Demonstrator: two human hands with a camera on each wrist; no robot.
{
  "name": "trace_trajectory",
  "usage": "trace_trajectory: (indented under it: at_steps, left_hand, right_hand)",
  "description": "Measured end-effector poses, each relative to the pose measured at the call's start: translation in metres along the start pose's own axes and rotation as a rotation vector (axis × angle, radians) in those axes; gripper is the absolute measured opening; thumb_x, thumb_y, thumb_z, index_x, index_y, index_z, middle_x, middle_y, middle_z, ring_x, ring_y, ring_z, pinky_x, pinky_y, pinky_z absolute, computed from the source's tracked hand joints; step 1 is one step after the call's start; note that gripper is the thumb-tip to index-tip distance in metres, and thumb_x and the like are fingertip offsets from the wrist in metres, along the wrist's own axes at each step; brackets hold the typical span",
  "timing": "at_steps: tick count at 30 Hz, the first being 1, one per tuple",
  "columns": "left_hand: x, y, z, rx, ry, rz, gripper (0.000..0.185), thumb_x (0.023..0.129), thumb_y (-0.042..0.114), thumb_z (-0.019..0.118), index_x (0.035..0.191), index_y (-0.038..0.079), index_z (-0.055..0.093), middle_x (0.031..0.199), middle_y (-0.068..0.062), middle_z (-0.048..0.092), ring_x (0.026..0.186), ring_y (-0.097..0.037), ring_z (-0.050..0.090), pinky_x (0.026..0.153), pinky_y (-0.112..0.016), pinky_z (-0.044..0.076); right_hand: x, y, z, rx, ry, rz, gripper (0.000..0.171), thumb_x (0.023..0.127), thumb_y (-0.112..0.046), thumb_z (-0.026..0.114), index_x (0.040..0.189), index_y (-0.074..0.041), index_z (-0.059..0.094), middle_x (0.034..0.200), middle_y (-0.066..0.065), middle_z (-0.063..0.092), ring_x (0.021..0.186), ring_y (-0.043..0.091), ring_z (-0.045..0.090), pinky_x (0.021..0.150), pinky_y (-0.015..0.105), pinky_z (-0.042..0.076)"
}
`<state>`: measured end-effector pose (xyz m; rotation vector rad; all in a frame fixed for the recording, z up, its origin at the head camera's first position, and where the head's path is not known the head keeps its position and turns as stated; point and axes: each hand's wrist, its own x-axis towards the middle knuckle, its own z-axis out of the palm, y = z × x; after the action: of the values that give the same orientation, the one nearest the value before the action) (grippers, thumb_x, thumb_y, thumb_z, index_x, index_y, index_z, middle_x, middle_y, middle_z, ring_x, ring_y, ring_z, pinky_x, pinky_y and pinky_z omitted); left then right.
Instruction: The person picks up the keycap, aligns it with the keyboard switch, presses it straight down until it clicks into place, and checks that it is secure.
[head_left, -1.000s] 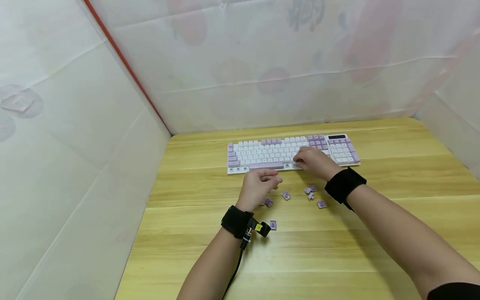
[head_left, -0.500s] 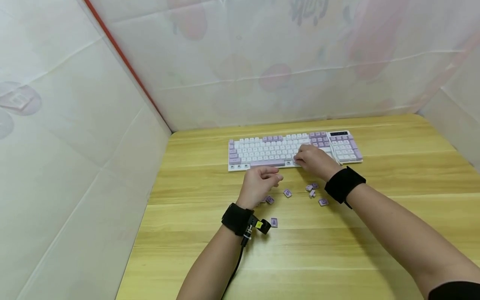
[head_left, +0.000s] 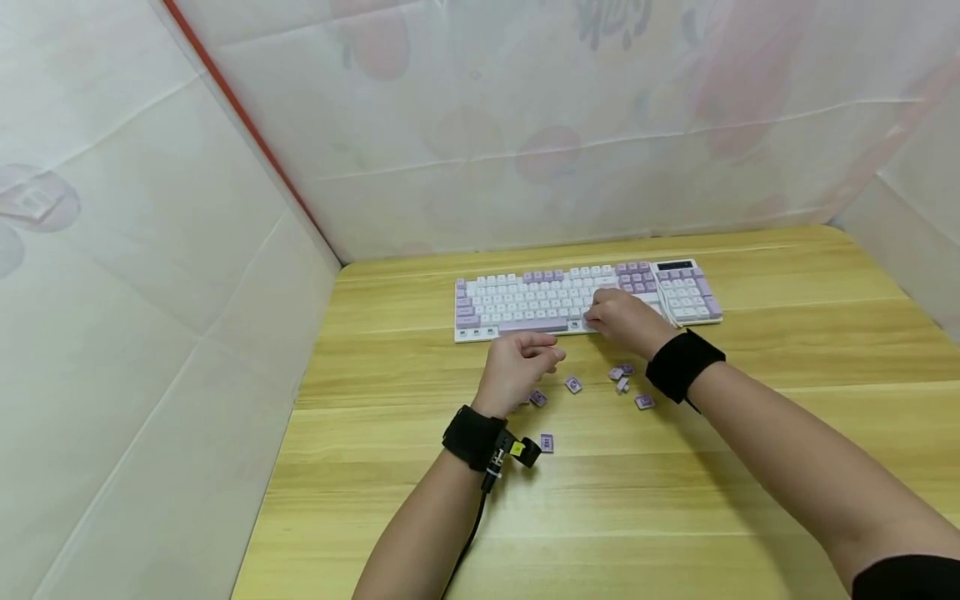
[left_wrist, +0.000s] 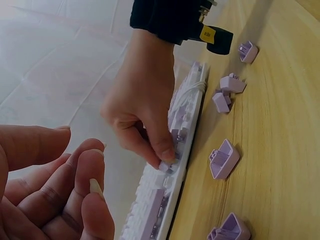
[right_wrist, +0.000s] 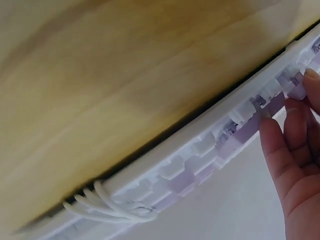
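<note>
A white and lilac keyboard point(head_left: 525, 302) lies across the far middle of the wooden table point(head_left: 615, 500). My right hand point(head_left: 594, 317) reaches over its front row, and thumb and forefinger pinch a purple keycap point(left_wrist: 168, 164) set in the bottom row. The right wrist view shows those fingertips point(right_wrist: 272, 131) against the keys. My left hand point(head_left: 550, 357) hovers just in front of the keyboard with fingers loosely curled point(left_wrist: 90, 175), and nothing shows in it. Several loose purple keycaps point(head_left: 573, 384) lie on the table between my hands, one of them close by point(left_wrist: 223, 159).
White sheet walls point(head_left: 150, 250) close in the table at the left, back and right. A white cable point(right_wrist: 110, 210) is bundled at the keyboard's right part. One keycap point(head_left: 547, 442) lies beside my left wrist strap. Bare wood stretches toward me.
Both hands stay where they were. Only the head view has shifted a little.
</note>
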<state>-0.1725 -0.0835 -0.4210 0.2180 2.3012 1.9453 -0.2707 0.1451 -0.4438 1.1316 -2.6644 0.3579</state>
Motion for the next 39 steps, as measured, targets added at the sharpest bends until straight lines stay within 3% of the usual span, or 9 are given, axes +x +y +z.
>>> trace_trajectory:
  at_steps: [7,12,19,26,33,39]
  left_hand:
    - [0.000,0.000,0.001,0.004,0.007,-0.010,0.018,0.089,0.018,0.073,0.105,0.009,0.075,0.087,-0.004,0.077,0.081,-0.026,0.073,0.071,-0.039,0.059]
    - [0.001,0.001,0.002,0.019,0.007,-0.021,0.018,0.089,0.019,0.074,0.105,0.010,0.075,0.088,-0.004,0.077,0.078,-0.019,0.073,0.069,-0.036,0.058]
    - [0.001,0.001,0.003,0.012,-0.001,-0.046,0.019,0.089,0.020,0.073,0.106,0.011,0.074,0.091,-0.009,0.076,0.079,-0.018,0.073,0.076,-0.047,0.058]
    - [0.000,-0.001,0.004,0.016,-0.003,-0.049,0.020,0.090,0.020,0.073,0.108,0.011,0.074,0.093,-0.012,0.076,0.080,-0.020,0.073,0.076,-0.051,0.057]
    - [-0.001,-0.002,0.002,0.011,0.003,-0.053,0.023,0.090,0.019,0.072,0.110,0.008,0.074,0.095,-0.015,0.075,0.084,-0.027,0.073,0.077,-0.053,0.056]
    - [-0.002,-0.002,0.003,0.029,-0.015,-0.047,0.020,0.090,0.021,0.073,0.107,0.013,0.075,0.095,-0.012,0.076,0.080,-0.018,0.073,0.077,-0.054,0.056]
  right_hand:
    - [0.003,-0.003,0.000,-0.066,-0.052,-0.016,0.016,0.090,0.004,0.065,0.084,-0.004,0.078,0.069,0.002,0.047,0.065,0.015,0.041,0.059,0.027,0.040]
    - [0.003,-0.006,-0.001,-0.140,-0.076,-0.041,0.015,0.086,0.009,0.066,0.085,-0.001,0.077,0.071,0.003,0.047,0.065,0.017,0.038,0.057,0.027,0.037]
    - [0.000,-0.006,0.001,-0.176,-0.048,-0.069,0.016,0.083,0.013,0.067,0.085,0.001,0.076,0.073,0.004,0.049,0.067,0.018,0.041,0.056,0.026,0.041]
    - [-0.007,0.000,0.010,-0.185,0.017,-0.102,0.022,0.081,0.015,0.066,0.078,-0.005,0.074,0.071,0.002,0.045,0.068,0.019,0.040,0.057,0.026,0.039]
    - [-0.009,0.000,0.011,-0.106,0.037,-0.076,0.022,0.085,0.012,0.066,0.086,-0.007,0.078,0.072,0.000,0.045,0.068,0.016,0.039,0.055,0.024,0.040]
    - [-0.012,-0.002,0.001,0.074,-0.076,0.096,0.018,0.090,0.003,0.066,0.101,-0.006,0.077,0.081,0.003,0.057,0.073,0.016,0.054,0.066,0.030,0.049]
